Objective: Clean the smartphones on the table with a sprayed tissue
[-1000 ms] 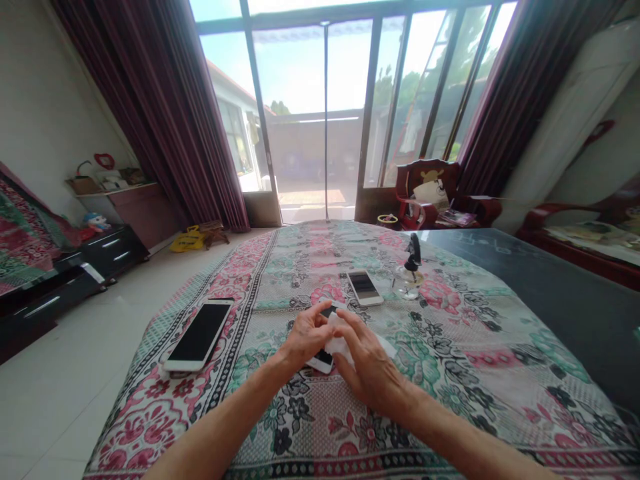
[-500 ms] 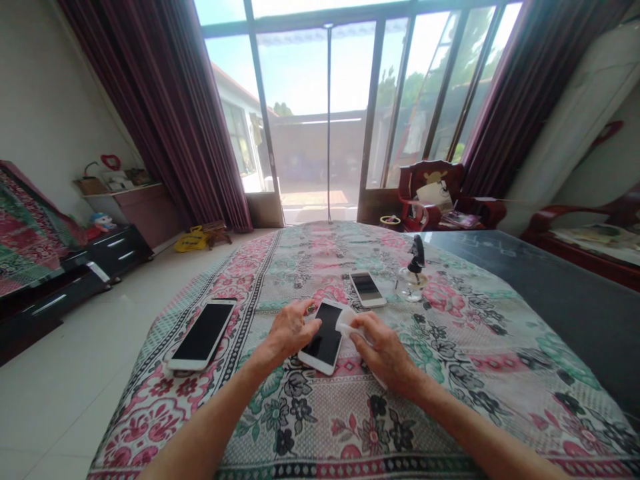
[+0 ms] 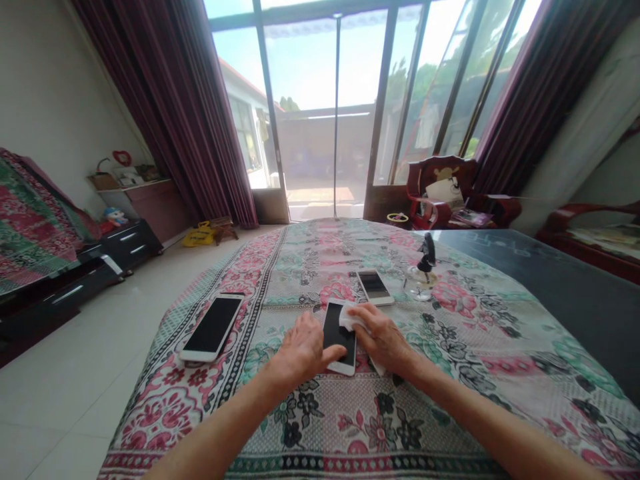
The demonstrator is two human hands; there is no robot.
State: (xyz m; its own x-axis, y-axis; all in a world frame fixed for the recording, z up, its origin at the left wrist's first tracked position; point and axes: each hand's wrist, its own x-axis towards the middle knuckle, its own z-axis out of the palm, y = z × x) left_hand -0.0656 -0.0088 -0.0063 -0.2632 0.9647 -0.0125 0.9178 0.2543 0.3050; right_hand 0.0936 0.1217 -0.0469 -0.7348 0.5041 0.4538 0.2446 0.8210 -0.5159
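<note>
A white smartphone (image 3: 339,340) with a dark screen lies flat on the flowered tablecloth in front of me. My left hand (image 3: 306,343) grips its left side, with the thumb across the lower screen and the fingers along the edge. Pinched in my right hand (image 3: 379,333) is a white wipe (image 3: 346,316), which touches the upper right of the screen. A smaller white phone (image 3: 375,287) lies just beyond. To the left, a larger white phone (image 3: 213,328) rests on something dark that is mostly hidden beneath it.
A clear spray bottle (image 3: 420,283) with a black head stands at the right on the tablecloth (image 3: 370,427). A dark table surface (image 3: 510,260) adjoins at the right. Beyond are a red wooden chair (image 3: 440,190) and glass doors; a yellow bag (image 3: 199,235) lies on the floor.
My left hand has shifted down along the phone, its thumb now lower on the screen. The phone is turned more upright in view. The wipe still touches the screen's upper right, and the view has shifted slightly.
</note>
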